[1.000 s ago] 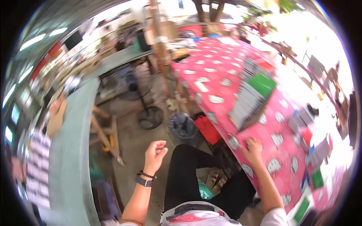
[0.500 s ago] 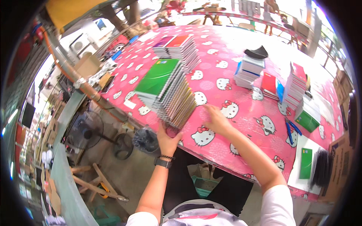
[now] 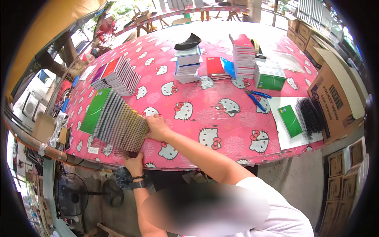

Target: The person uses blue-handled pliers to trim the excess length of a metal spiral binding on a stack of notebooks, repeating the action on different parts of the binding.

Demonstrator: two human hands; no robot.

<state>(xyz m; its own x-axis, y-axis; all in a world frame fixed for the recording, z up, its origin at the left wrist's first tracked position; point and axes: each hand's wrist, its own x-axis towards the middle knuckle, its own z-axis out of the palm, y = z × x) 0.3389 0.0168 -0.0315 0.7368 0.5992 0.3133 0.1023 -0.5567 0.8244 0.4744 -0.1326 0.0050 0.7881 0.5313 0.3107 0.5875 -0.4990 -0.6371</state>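
A tall, leaning stack of spiral-bound notebooks (image 3: pixel 118 124), with a green cover on top, stands near the table's front left edge. My left hand (image 3: pixel 135 162) grips its near lower end; the fingertips are partly hidden by the notebooks. At the stack's right side, my right hand (image 3: pixel 157 127) has its fingers curled against the edge. Behind it is a lower pile of red and purple notebooks (image 3: pixel 118 75). A dark wristband and a watch (image 3: pixel 140 183) sit on my left wrist.
Farther back stand a white book stack (image 3: pixel 187 65) with a black curved piece (image 3: pixel 188 41) on top, a red-topped stack (image 3: pixel 244 59) and green notebooks (image 3: pixel 270 77). Blue-handled pliers (image 3: pixel 257 99), black spiral wires (image 3: pixel 310 118) and an open carton (image 3: pixel 335 98) lie to the right.
My view has swung to the right. My right hand has gone from just above the table beside the stack to its side. My left hand stays at the near lower end.
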